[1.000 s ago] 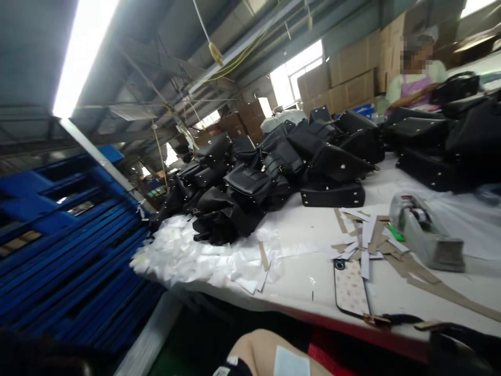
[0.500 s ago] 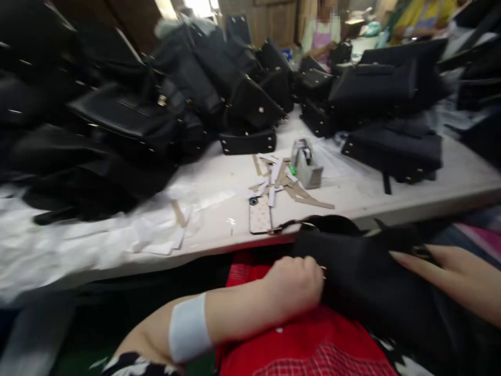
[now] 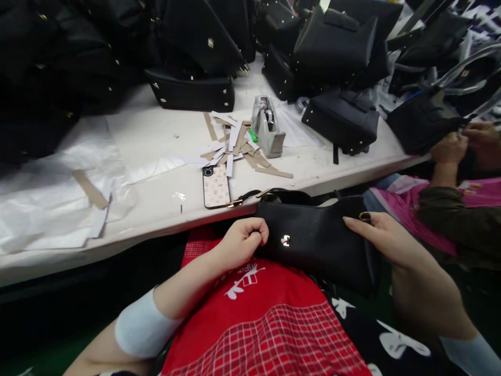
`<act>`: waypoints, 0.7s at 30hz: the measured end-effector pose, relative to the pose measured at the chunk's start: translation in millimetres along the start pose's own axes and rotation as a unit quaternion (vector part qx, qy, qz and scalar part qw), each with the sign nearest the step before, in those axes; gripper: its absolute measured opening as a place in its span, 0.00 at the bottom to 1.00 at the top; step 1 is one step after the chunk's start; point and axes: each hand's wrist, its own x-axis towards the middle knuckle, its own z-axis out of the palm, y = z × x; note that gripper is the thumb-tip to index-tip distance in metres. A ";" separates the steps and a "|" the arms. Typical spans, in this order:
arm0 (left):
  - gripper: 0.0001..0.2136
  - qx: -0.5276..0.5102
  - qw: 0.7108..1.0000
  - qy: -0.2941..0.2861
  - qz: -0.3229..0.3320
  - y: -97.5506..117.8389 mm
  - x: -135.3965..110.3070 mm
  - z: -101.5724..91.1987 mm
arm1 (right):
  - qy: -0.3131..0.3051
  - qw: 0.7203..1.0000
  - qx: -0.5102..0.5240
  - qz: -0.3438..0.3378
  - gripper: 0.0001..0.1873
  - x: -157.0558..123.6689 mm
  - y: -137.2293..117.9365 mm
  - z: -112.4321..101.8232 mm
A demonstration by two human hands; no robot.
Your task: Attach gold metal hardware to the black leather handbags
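Phone (image 3: 216, 186) beside paper strips (image 3: 230, 146); tape dispenser (image 3: 268, 127) behind.

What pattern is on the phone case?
The phone case is cream with small reddish spots, black-edged; head view.

matt black leather-look handbag (image 3: 321, 243) w/ shiny metal clasp (image 3: 285, 241), red cloth apron (image 3: 266, 318)
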 end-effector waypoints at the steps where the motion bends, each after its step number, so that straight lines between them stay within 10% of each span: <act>1: 0.08 -0.004 1.000 -0.011 -0.003 -1.3 1.7 2.4 | 0.004 1.000 0.001 0.004 0.20 -0.5 -0.1 0.0; 17: 0.08 -0.009 0.995 -0.099 0.003 4.0 19.1 5.8 | 0.019 0.999 -0.013 0.031 0.18 2.2 1.2 -3.6; 21: 0.07 0.104 0.981 -0.139 0.090 9.7 18.8 3.5 | 0.018 0.999 -0.020 0.032 0.18 1.3 0.3 -2.5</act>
